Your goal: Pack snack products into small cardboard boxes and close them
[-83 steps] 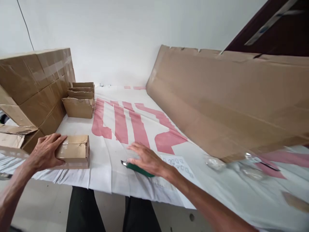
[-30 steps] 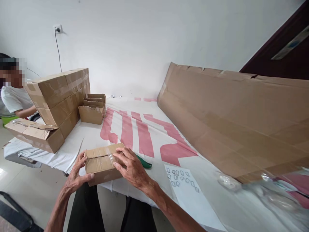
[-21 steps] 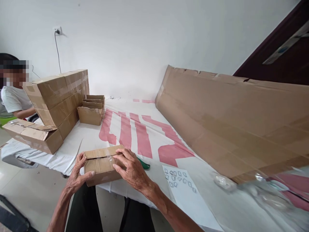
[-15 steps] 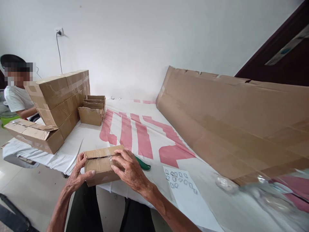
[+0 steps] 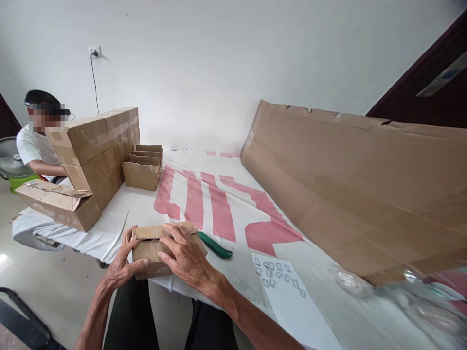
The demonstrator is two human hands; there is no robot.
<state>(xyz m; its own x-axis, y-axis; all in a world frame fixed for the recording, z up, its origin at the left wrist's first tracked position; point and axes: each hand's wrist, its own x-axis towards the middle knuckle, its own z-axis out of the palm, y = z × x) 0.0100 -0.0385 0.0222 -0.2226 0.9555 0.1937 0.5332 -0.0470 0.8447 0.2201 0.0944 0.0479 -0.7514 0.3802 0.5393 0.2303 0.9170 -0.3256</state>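
Note:
A small cardboard box point(image 5: 149, 250) sits at the front edge of the cloth-covered table, its top flaps meeting at a seam with a dark gap. My left hand point(image 5: 122, 260) grips its left end, thumb along the front and fingers behind the corner. Across the top, my right hand point(image 5: 186, 255) lies with its fingers spread over the seam, hiding the right part of the lid. Just right of the box lies a green curved handle point(image 5: 216, 246), perhaps of a knife; its other end is hidden.
Stacked taped boxes point(image 5: 95, 150) stand at the left, with a lower box point(image 5: 60, 206) before them. An open divided box point(image 5: 141, 176) is beside the stack. A large cardboard sheet point(image 5: 346, 194) leans at the right. Paper with drawn shapes point(image 5: 288, 301) lies nearby. Another person point(image 5: 34, 150) sits far left.
My right hand has slid left along the box top, with its fingertips further over the lid. More of the green handle shows. The view has shifted slightly; my left hand keeps its grip.

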